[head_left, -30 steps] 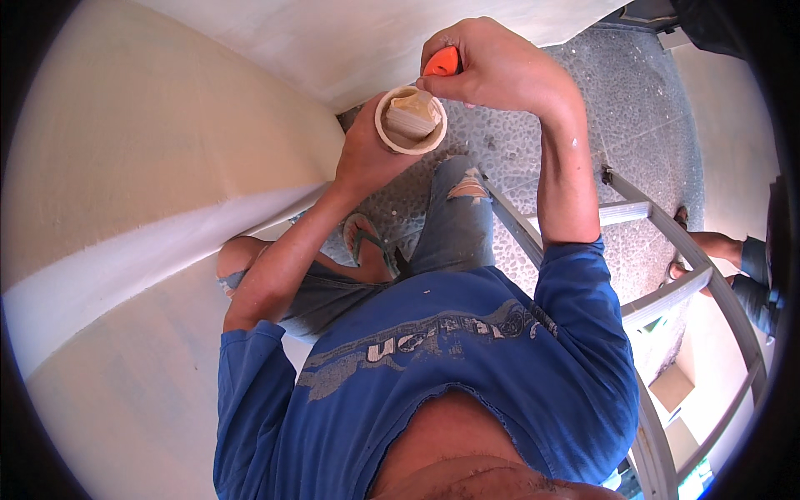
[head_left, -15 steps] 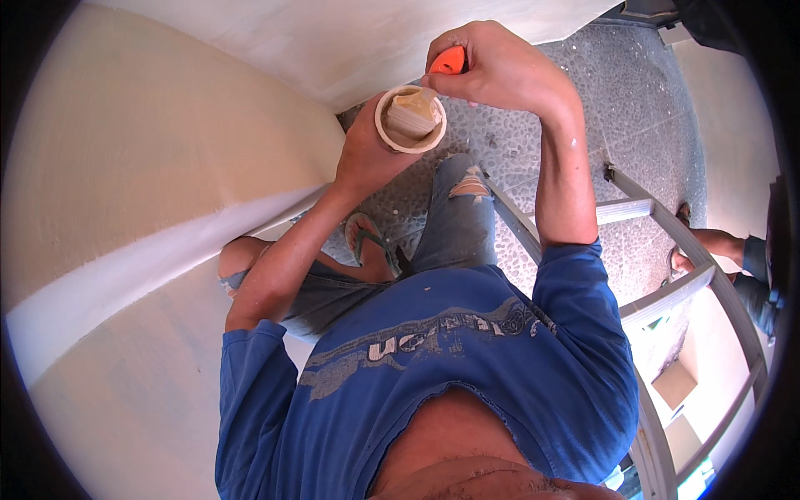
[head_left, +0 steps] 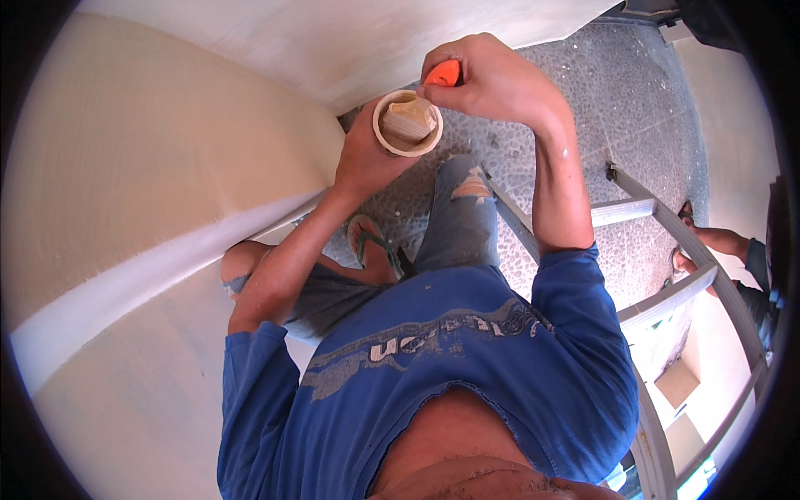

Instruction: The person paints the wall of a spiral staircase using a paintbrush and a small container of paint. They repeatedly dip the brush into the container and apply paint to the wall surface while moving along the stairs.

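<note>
My left hand (head_left: 367, 152) is wrapped round a whitish paint cup (head_left: 381, 143), its rim tilted up toward me. Inside it rests the broad, paint-coated head of a paintbrush (head_left: 408, 122), with pale cream or beige paint on it. The brush's orange handle (head_left: 443, 73) is gripped by my right hand (head_left: 490, 82), fingers closed, just above and to the right of the cup. How much paint lies under the brush is hidden. White specks mark my right forearm.
Beige and white walls (head_left: 150, 142) stand close on the left and ahead. A metal ladder (head_left: 667, 297) rises on the right, over a pebbled floor (head_left: 621, 92). Another person's legs (head_left: 725, 243) show beyond the ladder. My sandalled foot (head_left: 371, 248) is below the cup.
My right hand has come slightly down and left with the brush. The cup in my left hand has shifted a little left, with the brush head still inside.
</note>
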Demonstrator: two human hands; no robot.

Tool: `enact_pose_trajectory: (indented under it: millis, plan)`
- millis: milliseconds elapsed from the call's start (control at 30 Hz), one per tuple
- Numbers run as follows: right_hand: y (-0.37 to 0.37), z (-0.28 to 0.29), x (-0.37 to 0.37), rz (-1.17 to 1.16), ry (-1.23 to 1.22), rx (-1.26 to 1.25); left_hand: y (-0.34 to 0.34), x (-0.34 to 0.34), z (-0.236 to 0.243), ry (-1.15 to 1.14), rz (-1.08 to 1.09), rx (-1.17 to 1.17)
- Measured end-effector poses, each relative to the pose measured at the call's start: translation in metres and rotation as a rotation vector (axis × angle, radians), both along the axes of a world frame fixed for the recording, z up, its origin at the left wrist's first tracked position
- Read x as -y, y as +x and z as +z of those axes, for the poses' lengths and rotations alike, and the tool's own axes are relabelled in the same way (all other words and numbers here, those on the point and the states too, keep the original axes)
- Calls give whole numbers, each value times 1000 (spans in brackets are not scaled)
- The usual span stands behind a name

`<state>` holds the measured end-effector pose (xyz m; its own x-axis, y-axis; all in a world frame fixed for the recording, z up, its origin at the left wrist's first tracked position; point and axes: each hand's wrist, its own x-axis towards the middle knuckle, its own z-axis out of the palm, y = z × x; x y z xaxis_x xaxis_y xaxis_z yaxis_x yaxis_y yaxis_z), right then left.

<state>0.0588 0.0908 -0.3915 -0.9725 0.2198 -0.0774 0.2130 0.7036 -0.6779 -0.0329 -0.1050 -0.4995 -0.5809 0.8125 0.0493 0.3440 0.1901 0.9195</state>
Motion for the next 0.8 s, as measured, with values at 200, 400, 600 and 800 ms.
enact_pose_trajectory:
  millis: [200, 400, 600, 800]
  plan:
    - [27, 7, -10, -190, -235, -114, -5, -1, -1, 10, 29, -17]
    - [43, -25, -25, -408, -586, -193, -8, -1, -1, 73, 64, -28]
    - [52, -59, -35, -516, -886, -318, -13, 0, 1, 92, 75, 1]
    - [58, -85, -37, -549, -1057, -382, -11, 3, 1, 71, 133, -25]
